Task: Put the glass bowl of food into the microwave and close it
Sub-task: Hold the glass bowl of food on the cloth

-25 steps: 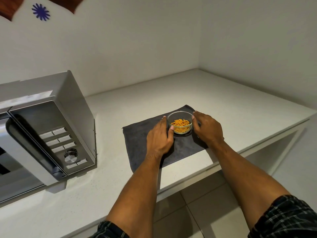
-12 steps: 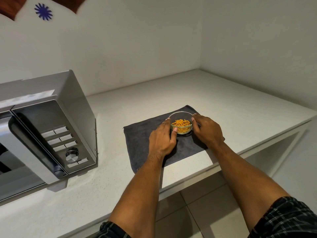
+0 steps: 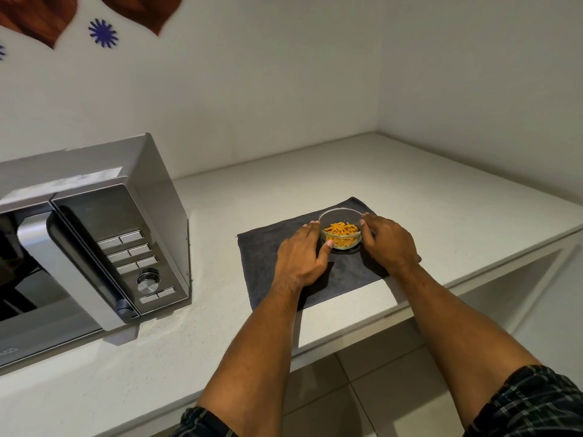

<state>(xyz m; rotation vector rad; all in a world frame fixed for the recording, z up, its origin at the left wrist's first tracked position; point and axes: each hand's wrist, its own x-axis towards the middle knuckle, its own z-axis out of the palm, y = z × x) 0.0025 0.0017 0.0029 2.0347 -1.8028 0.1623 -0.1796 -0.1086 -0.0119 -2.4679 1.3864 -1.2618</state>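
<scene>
Both hands have closed in, left hand and right hand fingers cupping the glass bowl on the cloth near the countertop front edge, microwave well apart.

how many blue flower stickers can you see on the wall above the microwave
2. One full blue flower sticker sits on the wall between the two brown shapes. A second is cut off by the picture's left edge. More may lie outside the view.
</scene>
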